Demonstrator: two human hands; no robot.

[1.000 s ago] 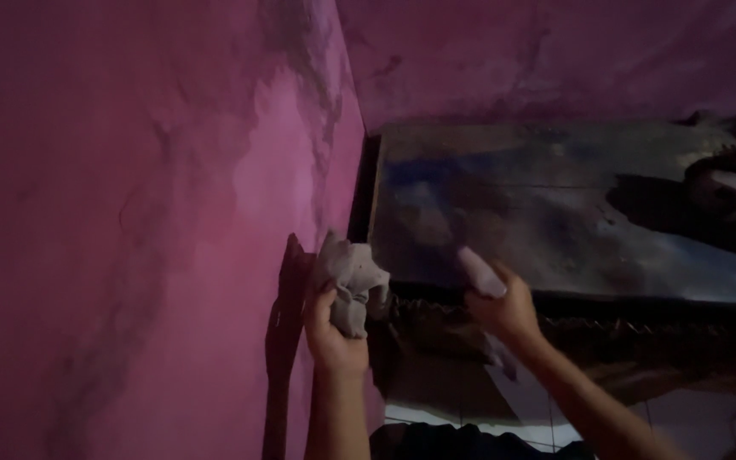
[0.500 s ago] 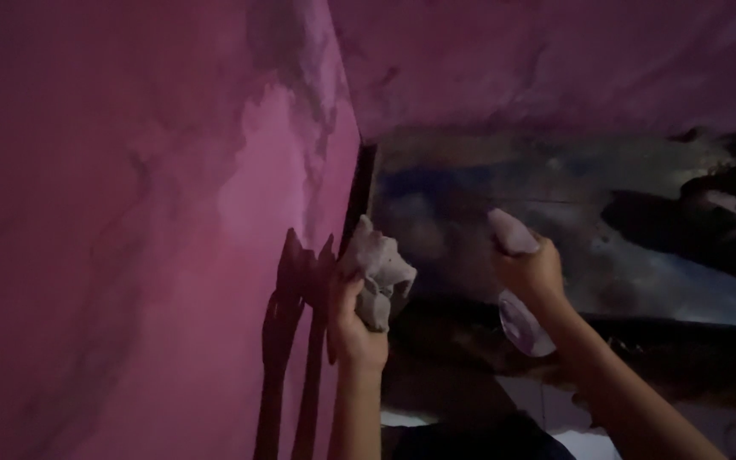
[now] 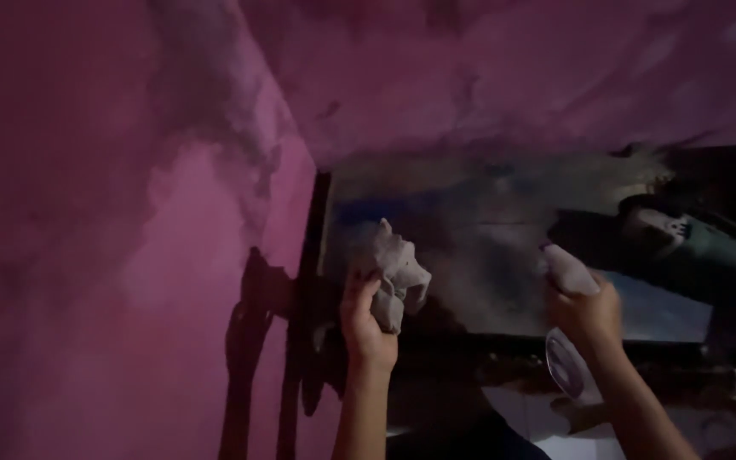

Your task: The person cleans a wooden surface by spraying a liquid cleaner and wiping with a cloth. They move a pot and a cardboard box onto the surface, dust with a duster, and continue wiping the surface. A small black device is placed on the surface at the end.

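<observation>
Both hands have risen onto the worktop [image 3: 504, 247]; I read left hand [image 3: 368, 319] clamped on crumpled cloth [image 3: 393, 268], right hand [image 3: 588, 308] clamped on spray bottle [image 3: 566, 341]; surface appears grimy, wiping barely begun.

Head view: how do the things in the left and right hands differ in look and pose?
The crumpled cloth in the left hand is soft, grey and bunched, rising above the fingers. The spray bottle in the right hand is rigid, with a pale head on top and a see-through body hanging below the wrist. Both are gripped and raised before the dark tabletop.
</observation>
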